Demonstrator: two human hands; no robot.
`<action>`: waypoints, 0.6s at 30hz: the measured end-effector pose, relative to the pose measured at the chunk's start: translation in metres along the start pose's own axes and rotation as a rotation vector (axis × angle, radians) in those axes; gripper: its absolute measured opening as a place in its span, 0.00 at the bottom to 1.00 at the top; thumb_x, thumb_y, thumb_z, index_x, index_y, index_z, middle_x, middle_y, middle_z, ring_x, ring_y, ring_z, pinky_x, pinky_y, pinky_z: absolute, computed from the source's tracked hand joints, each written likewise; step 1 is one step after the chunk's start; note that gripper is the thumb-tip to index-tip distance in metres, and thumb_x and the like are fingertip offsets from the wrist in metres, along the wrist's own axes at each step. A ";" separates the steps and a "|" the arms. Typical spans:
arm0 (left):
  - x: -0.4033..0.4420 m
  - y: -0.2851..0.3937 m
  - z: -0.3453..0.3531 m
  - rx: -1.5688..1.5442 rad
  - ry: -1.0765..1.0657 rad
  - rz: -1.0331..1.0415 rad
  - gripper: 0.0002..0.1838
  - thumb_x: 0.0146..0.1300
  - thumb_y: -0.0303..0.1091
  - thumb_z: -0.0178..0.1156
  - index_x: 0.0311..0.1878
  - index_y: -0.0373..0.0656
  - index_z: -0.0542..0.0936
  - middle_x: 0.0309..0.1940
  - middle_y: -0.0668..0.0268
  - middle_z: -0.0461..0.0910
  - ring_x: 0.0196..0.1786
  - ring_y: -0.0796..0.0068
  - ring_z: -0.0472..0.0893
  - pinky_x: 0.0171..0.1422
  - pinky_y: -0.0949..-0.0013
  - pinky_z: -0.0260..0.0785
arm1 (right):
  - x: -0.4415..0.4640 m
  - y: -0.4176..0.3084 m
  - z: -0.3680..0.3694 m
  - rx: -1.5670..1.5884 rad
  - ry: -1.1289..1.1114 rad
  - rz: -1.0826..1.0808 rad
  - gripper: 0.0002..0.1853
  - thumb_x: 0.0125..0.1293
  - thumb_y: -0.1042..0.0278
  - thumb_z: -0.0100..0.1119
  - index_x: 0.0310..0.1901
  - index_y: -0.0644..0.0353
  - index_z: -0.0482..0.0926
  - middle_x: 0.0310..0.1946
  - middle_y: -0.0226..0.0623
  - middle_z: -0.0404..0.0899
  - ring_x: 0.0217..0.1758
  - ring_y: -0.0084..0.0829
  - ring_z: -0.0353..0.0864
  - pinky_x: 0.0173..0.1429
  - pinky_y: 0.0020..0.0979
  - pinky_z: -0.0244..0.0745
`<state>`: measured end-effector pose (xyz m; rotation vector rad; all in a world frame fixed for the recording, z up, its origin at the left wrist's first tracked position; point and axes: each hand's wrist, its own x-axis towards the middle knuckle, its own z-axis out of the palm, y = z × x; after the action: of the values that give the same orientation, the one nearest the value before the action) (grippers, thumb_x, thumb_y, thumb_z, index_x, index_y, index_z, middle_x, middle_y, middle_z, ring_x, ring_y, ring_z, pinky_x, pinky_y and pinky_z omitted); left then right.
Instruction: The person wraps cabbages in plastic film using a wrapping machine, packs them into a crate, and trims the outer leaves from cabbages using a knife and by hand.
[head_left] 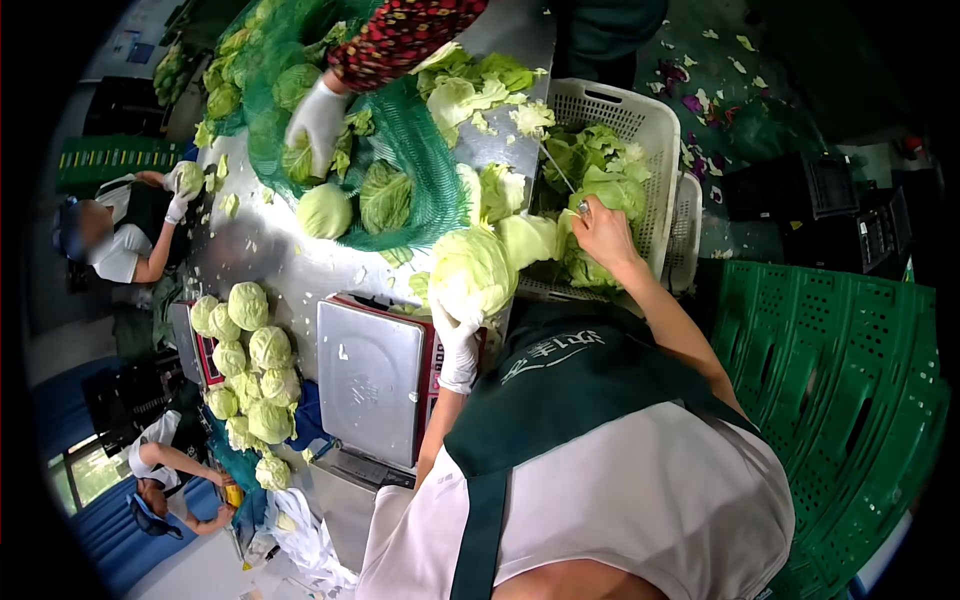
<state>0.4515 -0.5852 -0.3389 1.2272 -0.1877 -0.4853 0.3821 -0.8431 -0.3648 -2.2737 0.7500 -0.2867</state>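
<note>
My left hand (456, 345), in a white glove, supports a pale green cabbage (470, 272) from below. A loosened outer leaf (530, 240) spreads from the cabbage toward my right hand (604, 237), which is bare and closed. A thin knife blade (557, 166) sticks out from that hand; its handle is hidden in my fingers. Under my right hand stands a white plastic basket (662, 170) holding loose cabbage leaves (610, 190). Trimmed leaves (480, 95) also lie along the metal table's edge.
A co-worker's gloved hand (318, 128) reaches into a green mesh sack (440, 190) of cabbages. A metal scale (370, 385) sits by my left arm, with stacked cabbages (262, 365) beyond. Green crates (830, 400) stand on my right. Two other people work farther left.
</note>
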 end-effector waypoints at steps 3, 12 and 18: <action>0.005 0.006 -0.006 0.134 -0.092 0.038 0.55 0.36 0.36 0.72 0.68 0.38 0.51 0.61 0.55 0.62 0.62 0.60 0.67 0.66 0.60 0.62 | -0.006 -0.032 -0.024 0.144 -0.154 0.074 0.29 0.54 0.50 0.65 0.51 0.63 0.70 0.22 0.44 0.78 0.25 0.41 0.80 0.31 0.40 0.74; 0.020 0.046 0.000 0.398 -0.373 0.171 0.56 0.33 0.38 0.75 0.67 0.36 0.54 0.62 0.54 0.61 0.63 0.62 0.65 0.66 0.61 0.61 | 0.006 -0.078 0.013 0.381 -0.203 0.125 0.23 0.55 0.53 0.64 0.40 0.69 0.74 0.22 0.46 0.76 0.27 0.37 0.80 0.33 0.39 0.73; 0.015 0.023 -0.016 -0.259 -0.094 -0.143 0.50 0.42 0.44 0.68 0.68 0.36 0.55 0.60 0.54 0.66 0.61 0.56 0.69 0.66 0.55 0.62 | -0.007 -0.013 0.026 0.005 0.035 -0.085 0.14 0.56 0.72 0.58 0.45 0.62 0.75 0.13 0.41 0.75 0.14 0.35 0.77 0.18 0.34 0.73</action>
<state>0.4766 -0.5726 -0.3241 0.9686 -0.1128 -0.6709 0.3927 -0.8170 -0.3743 -2.3050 0.6702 -0.3682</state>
